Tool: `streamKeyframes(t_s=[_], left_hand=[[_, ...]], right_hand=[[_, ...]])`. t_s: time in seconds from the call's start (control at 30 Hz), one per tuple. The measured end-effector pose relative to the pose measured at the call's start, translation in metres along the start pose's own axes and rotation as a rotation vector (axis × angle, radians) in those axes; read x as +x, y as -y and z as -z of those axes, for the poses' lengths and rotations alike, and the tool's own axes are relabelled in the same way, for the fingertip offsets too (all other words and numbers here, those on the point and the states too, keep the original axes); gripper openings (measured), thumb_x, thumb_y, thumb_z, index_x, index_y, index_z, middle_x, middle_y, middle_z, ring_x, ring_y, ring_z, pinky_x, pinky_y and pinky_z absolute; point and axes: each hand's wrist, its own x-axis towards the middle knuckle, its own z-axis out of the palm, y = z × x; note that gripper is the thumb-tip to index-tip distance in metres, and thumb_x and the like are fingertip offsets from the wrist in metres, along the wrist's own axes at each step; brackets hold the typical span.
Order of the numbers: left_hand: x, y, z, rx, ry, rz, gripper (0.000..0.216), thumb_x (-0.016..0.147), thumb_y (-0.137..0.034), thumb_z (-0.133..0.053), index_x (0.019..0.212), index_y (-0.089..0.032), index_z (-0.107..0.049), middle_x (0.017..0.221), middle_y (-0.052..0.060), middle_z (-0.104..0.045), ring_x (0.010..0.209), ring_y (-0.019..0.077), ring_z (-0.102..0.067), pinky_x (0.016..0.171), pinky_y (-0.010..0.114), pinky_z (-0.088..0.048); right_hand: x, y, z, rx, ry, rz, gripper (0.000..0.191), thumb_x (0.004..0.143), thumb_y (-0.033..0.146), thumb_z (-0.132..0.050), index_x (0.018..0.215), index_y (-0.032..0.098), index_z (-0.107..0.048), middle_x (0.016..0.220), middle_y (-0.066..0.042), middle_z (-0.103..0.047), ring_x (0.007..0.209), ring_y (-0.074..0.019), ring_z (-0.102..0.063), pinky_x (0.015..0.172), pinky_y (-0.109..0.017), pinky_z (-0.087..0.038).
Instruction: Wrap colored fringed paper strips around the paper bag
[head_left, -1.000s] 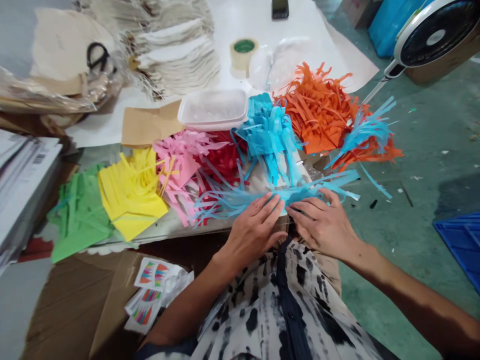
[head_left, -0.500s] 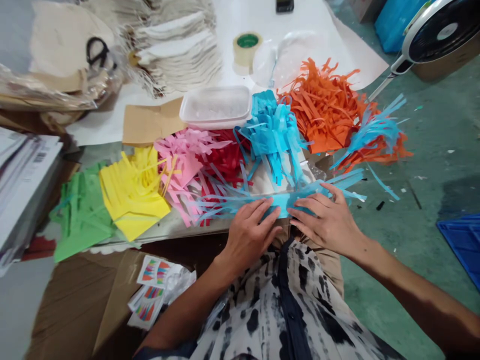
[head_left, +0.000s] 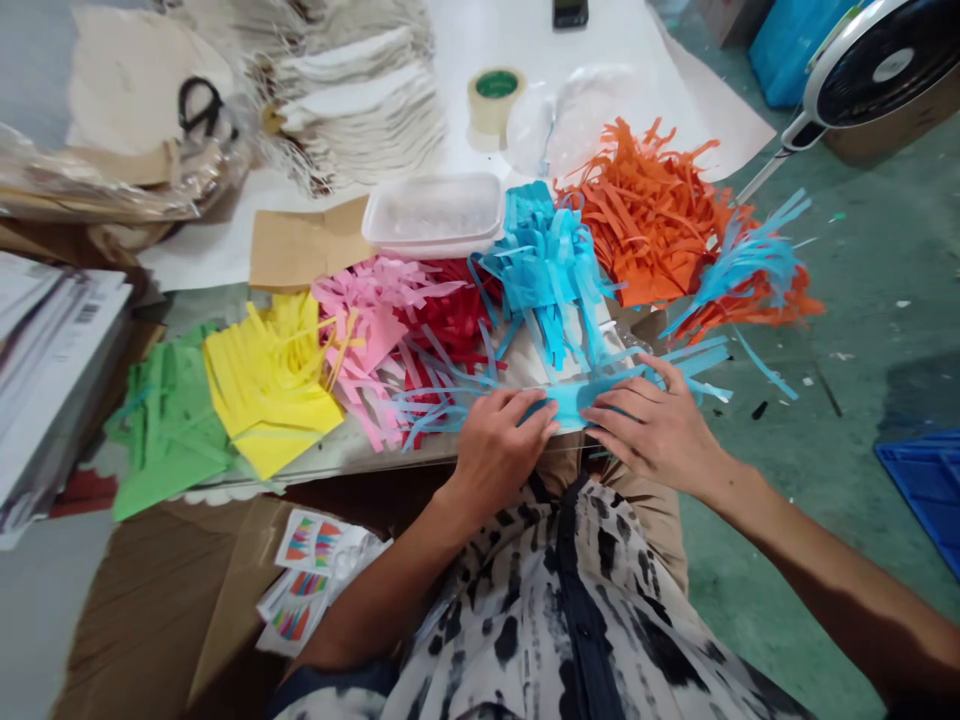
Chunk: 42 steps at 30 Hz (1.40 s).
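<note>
A light-blue fringed tissue-paper tassel [head_left: 568, 405] lies across the table's front edge, its cut strips fanning out left and right from a plain middle band. My left hand [head_left: 504, 440] is closed on the band's left part, fingers curled over it. On the right part, my right hand [head_left: 651, 420] grips the paper with bent fingers, and the thumbs are hard to make out. A short stretch of blue band shows between the two hands. Just beyond stands a pile of blue fringed paper [head_left: 551, 265], beside orange fringed paper [head_left: 652, 225].
Pink [head_left: 367, 310], dark red [head_left: 454, 305], yellow [head_left: 270, 400] and green fringed paper [head_left: 172, 430] line the front left. Behind are a plastic tub [head_left: 435, 215], a tape roll [head_left: 496, 100], scissors [head_left: 199, 108] and stacked off-white cloth [head_left: 367, 100]. A fan [head_left: 885, 70] stands right.
My left hand's fingers have curled in more over the blue band. My right hand has shifted slightly, and the band looks a little more folded between them.
</note>
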Motion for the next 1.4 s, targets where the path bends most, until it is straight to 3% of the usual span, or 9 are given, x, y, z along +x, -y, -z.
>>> streamKeyframes(t_s=[0.1, 0.17, 0.3, 0.43, 0.67, 0.87, 1.3, 1.4], left_hand=[[0.0, -0.001, 0.001, 0.011, 0.032, -0.024, 0.04, 0.102, -0.046, -0.063, 0.135, -0.023, -0.07, 0.128, 0.009, -0.077, 0.11, 0.0266, -0.068, 0.088, 0.043, -0.053], [-0.002, -0.002, -0.001, 0.027, 0.014, -0.028, 0.041, 0.101, -0.048, -0.064, 0.132, -0.023, -0.071, 0.128, 0.009, -0.077, 0.111, 0.0277, -0.068, 0.088, 0.043, -0.053], [-0.009, -0.002, -0.01, 0.022, -0.082, -0.03, 0.021, 0.103, -0.024, -0.062, 0.118, -0.022, -0.076, 0.125, 0.006, -0.079, 0.112, 0.0245, -0.07, 0.09, 0.04, -0.055], [-0.016, 0.004, -0.009, -0.085, -0.101, -0.054, 0.019, 0.101, -0.02, -0.064, 0.116, -0.02, -0.076, 0.122, 0.007, -0.078, 0.116, 0.0239, -0.068, 0.097, 0.039, -0.055], [-0.014, 0.013, 0.009, -0.226, -0.079, 0.19, 0.014, 0.101, -0.03, -0.067, 0.094, -0.022, -0.075, 0.099, 0.005, -0.073, 0.099, 0.0226, -0.061, 0.091, 0.038, -0.05], [-0.006, 0.01, 0.003, -0.117, -0.073, 0.311, 0.014, 0.099, -0.029, -0.067, 0.09, -0.019, -0.071, 0.1, 0.006, -0.07, 0.096, 0.0239, -0.058, 0.088, 0.039, -0.046], [-0.003, 0.012, -0.007, 0.089, -0.064, 0.259, 0.015, 0.096, -0.03, -0.068, 0.086, -0.019, -0.066, 0.096, 0.007, -0.069, 0.092, 0.0262, -0.057, 0.08, 0.04, -0.042], [-0.004, 0.011, -0.007, 0.118, -0.086, 0.238, 0.012, 0.095, -0.029, -0.071, 0.092, -0.018, -0.068, 0.099, 0.008, -0.071, 0.092, 0.0263, -0.059, 0.079, 0.04, -0.043]], right_hand=[[0.0, -0.003, -0.002, -0.012, -0.032, -0.015, 0.023, 0.106, 0.026, -0.055, 0.112, 0.028, -0.077, 0.109, -0.002, -0.08, 0.103, -0.0235, -0.07, 0.121, -0.06, -0.031], [0.0, -0.002, -0.003, -0.011, -0.04, -0.024, 0.023, 0.106, 0.026, -0.054, 0.11, 0.027, -0.077, 0.107, -0.002, -0.08, 0.101, -0.0223, -0.071, 0.121, -0.058, -0.032], [-0.001, -0.001, -0.002, -0.015, -0.025, -0.026, 0.022, 0.107, 0.028, -0.055, 0.113, 0.026, -0.076, 0.108, -0.002, -0.08, 0.102, -0.022, -0.07, 0.122, -0.054, -0.029], [-0.004, -0.006, -0.001, 0.046, -0.059, -0.029, 0.019, 0.107, 0.03, -0.057, 0.108, 0.028, -0.076, 0.102, 0.0, -0.079, 0.099, -0.022, -0.067, 0.118, -0.053, -0.03], [0.003, -0.01, 0.0, 0.135, 0.001, -0.244, 0.024, 0.106, 0.042, -0.058, 0.099, 0.023, -0.071, 0.097, -0.005, -0.076, 0.096, -0.0251, -0.063, 0.097, -0.044, -0.036], [0.015, -0.006, -0.002, -0.026, 0.065, -0.283, 0.029, 0.106, 0.043, -0.054, 0.096, 0.021, -0.068, 0.091, -0.005, -0.074, 0.096, -0.0286, -0.062, 0.096, -0.047, -0.032], [0.029, -0.001, -0.003, -0.176, 0.135, -0.312, 0.036, 0.106, 0.044, -0.052, 0.083, 0.02, -0.066, 0.081, -0.006, -0.07, 0.088, -0.0274, -0.061, 0.088, -0.045, -0.031], [0.027, -0.005, -0.001, -0.213, 0.125, -0.319, 0.037, 0.105, 0.048, -0.052, 0.085, 0.02, -0.066, 0.084, -0.008, -0.072, 0.091, -0.029, -0.062, 0.091, -0.047, -0.033]])
